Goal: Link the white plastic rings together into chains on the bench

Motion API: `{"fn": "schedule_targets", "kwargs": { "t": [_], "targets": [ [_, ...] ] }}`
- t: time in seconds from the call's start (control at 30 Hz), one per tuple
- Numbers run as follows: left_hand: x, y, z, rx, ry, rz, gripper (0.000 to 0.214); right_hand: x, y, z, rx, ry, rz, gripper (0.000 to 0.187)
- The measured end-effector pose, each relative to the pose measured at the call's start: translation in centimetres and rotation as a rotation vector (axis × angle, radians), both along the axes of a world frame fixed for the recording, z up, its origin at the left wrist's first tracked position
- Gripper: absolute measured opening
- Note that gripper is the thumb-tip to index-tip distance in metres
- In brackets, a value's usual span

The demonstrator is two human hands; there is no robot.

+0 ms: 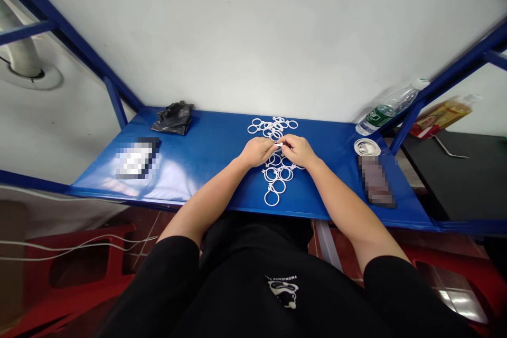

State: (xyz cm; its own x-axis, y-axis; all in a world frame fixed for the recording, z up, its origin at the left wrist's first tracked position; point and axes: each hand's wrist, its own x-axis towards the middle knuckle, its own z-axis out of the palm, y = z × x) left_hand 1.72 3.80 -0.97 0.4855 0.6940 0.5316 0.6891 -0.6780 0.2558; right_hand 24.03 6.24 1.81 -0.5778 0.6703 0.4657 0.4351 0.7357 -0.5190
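Several white plastic rings with small loops, like curtain rings (pixel 271 198), lie in a loose pile running from the back of the blue table (pixel 214 150) toward its front edge. Over the middle of the pile my left hand (pixel 258 151) and my right hand (pixel 297 150) meet, fingertips almost touching. Both are closed in a pinch on a small white piece (pixel 279 144), seemingly part of one of these rings. My fingers cover most of it. Below and behind my hands, other rings show on the tabletop.
A crumpled black plastic bag (pixel 174 118) and a blurred dark-edged object (pixel 138 158) lie at left. To the right are a water bottle (pixel 390 108), a coiled white strap (pixel 367 147) and a blurred phone-like object (pixel 376 180). A pale wall (pixel 253 37) rises behind.
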Motion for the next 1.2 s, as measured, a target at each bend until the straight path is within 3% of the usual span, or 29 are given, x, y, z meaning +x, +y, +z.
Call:
{"fn": "schedule_targets", "kwargs": {
  "t": [0.2, 0.6, 1.07, 1.2],
  "targets": [
    [0.1, 0.0, 0.1, -0.006, 0.000, -0.002, 0.056, -0.4, 0.0, -0.3, -0.054, 0.014, -0.023, 0.014],
    [0.6, -0.3, 0.4, -0.014, 0.031, -0.041, 0.056, -0.5, 0.4, -0.7, -0.013, 0.059, -0.035, 0.024],
    [0.2, 0.9, -0.6, -0.101, -0.066, 0.108, 0.046, -0.6, 0.6, -1.0, 0.027, 0.082, -0.178, 0.032],
    [0.2, 0.7, -0.8, -0.089, -0.066, 0.207, 0.041, 0.0, 1.3, -1.0, 0.062, 0.114, -0.235, 0.031]
  ]
}}
